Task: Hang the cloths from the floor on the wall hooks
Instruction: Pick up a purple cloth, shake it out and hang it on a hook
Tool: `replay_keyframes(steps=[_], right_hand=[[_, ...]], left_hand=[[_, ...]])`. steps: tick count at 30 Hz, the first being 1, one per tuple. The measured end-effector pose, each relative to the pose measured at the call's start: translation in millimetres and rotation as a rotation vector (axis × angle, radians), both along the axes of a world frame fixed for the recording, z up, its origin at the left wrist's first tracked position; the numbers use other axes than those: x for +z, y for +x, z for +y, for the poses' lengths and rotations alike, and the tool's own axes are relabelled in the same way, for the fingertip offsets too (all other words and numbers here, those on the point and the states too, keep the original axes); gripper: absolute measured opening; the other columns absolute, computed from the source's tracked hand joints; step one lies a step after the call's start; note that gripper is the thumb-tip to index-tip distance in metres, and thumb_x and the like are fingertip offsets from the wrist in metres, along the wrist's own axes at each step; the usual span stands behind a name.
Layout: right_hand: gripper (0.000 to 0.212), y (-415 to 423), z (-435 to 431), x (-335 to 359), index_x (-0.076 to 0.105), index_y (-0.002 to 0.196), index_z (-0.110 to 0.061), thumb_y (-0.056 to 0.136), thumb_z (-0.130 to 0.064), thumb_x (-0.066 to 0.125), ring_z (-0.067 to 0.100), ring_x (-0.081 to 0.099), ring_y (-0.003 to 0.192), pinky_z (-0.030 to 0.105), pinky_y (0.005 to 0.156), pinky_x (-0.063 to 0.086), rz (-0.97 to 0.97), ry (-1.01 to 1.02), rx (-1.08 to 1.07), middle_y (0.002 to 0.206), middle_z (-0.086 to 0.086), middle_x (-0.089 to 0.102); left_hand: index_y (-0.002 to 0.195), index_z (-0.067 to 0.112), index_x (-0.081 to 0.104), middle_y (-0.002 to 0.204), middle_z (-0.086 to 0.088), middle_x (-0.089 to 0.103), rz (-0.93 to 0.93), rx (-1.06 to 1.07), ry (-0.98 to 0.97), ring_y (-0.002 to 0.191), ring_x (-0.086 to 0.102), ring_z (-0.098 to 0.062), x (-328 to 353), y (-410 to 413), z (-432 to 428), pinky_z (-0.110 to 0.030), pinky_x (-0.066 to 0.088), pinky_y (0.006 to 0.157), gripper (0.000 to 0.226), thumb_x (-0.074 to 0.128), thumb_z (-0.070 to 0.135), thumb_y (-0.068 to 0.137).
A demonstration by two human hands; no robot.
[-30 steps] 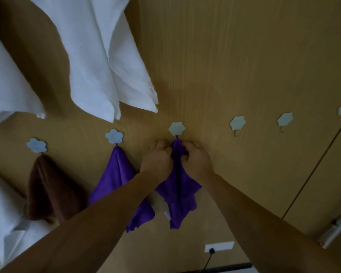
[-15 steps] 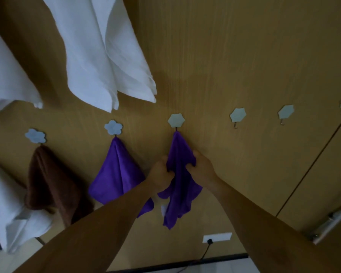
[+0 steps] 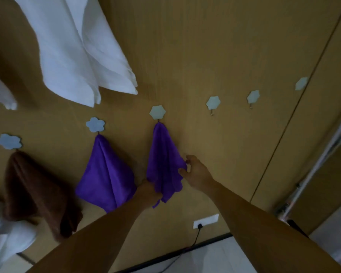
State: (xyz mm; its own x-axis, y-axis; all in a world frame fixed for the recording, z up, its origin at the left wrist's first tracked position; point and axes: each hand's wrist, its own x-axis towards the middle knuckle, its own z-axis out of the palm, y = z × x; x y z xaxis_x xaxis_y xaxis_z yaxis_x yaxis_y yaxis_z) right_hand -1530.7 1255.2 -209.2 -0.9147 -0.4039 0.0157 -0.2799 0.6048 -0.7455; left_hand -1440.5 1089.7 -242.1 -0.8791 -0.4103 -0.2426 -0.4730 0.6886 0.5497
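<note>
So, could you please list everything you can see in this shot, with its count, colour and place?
left purple cloth: 1, purple, on the flower-shaped hook
right purple cloth: 1, purple, on the hexagonal hook
brown cloth: 1, brown, on the far-left hook
white cloths: at least 2, white, hanging higher at upper left
empty hooks: 3, pale blue, right of the purple cloths
wall socket: 1, white, low on the wooden wall
plug: 1, black, in the socket
metal bar: 1, silver, right edge
left hand: grips the right purple cloth's lower left edge
right hand: pinches its right corner
</note>
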Motion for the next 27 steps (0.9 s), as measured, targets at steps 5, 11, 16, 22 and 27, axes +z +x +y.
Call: replay_keyframes(steps=[5,11,16,22,27], right_hand=[[0.068,37,26,-14,0.033,0.147,-0.011,0.091,-0.035,0.062,0.022,0.046,0.130,0.024,0.103,0.034,-0.041,0.093,-0.143,0.146,0.007,0.045],[0.062,120,59,-49,0.037,0.145,-0.015,0.092,-0.035,0.061,0.024,0.044,0.132,0.030,0.108,0.035,-0.146,0.169,-0.368,0.149,0.006,0.039],[0.061,227,121,-88,0.037,0.145,-0.015,0.093,-0.037,0.059,0.026,0.039,0.135,0.036,0.111,0.033,-0.308,0.249,-0.592,0.150,0.009,0.037],[0.054,377,204,-105,0.043,0.142,-0.023,0.093,-0.040,0.057,0.028,0.047,0.126,0.037,0.101,0.042,-0.434,0.295,-0.959,0.147,0.007,0.038],[0.046,522,245,-114,0.052,0.134,-0.021,0.092,-0.038,0.058,0.029,0.048,0.125,0.034,0.101,0.040,-0.540,0.258,-1.234,0.143,0.010,0.042]], left_hand=[[0.122,0.003,0.053,0.126,-0.012,0.058,-0.184,-0.344,-0.082,0.115,0.056,-0.027,-21,5,2,-0.026,0.043,0.085,0.041,0.059,0.028,0.090],[0.120,0.002,0.046,0.121,-0.018,0.056,-0.162,-0.719,-0.207,0.110,0.055,-0.032,-42,19,26,-0.036,0.044,0.088,0.049,0.060,0.036,0.088],[0.130,0.008,0.044,0.123,-0.013,0.058,-0.238,-0.987,-0.199,0.108,0.057,-0.028,-68,54,89,-0.030,0.046,0.081,0.054,0.056,0.035,0.085],[0.149,0.010,0.020,0.149,-0.013,0.034,-0.305,-1.358,-0.282,0.129,0.043,-0.030,-85,133,204,-0.038,0.040,0.103,0.077,0.055,0.042,0.089],[0.150,0.014,0.018,0.150,-0.012,0.031,-0.279,-1.604,-0.365,0.130,0.041,-0.032,-89,224,287,-0.039,0.040,0.102,0.077,0.056,0.040,0.088]])
